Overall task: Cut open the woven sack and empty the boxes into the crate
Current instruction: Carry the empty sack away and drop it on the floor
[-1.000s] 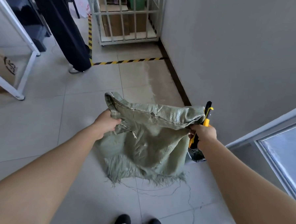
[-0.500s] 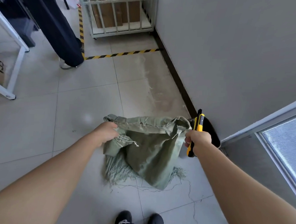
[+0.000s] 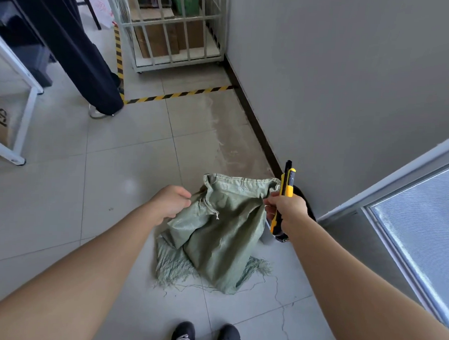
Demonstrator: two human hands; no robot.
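Two hands hold one limp sack (image 3: 222, 237) over the tiled floor (image 3: 87, 188), just beside the foot of the wall (image 3: 352, 85). Your left hand (image 3: 171, 202), on the side away from the wall, is curled round a fold near the sack's upper corner. Your right hand (image 3: 286, 208), on the side towards the wall, is wrapped round the handle of a yellow and black knife (image 3: 286, 188) and also pinches the other upper corner. A dark container (image 3: 305, 202) stands against the wall behind that hand; what it holds cannot be told.

Step in hand, as judged: the sack hangs flat and shows no bulge, so it is probably cut and emptied already, and you are shaking it out or putting it aside. No crate can be identified for certain; a barred trolley (image 3: 173, 37) with cardboard boxes stands further along the wall.

To do this well, lift the stitched hem high enough for the frayed edge to clear the floor, and look inside before you let go. Whether the blade is out cannot be told, so keep the knife tip turned from the cloth and from your left hand.

Orientation: the stitched hem runs from hand to hand, straight towards the wall. The long axis drops from that hem to the frayed, open end, which trails on the floor and points back from the wall towards your shoes (image 3: 183, 336).
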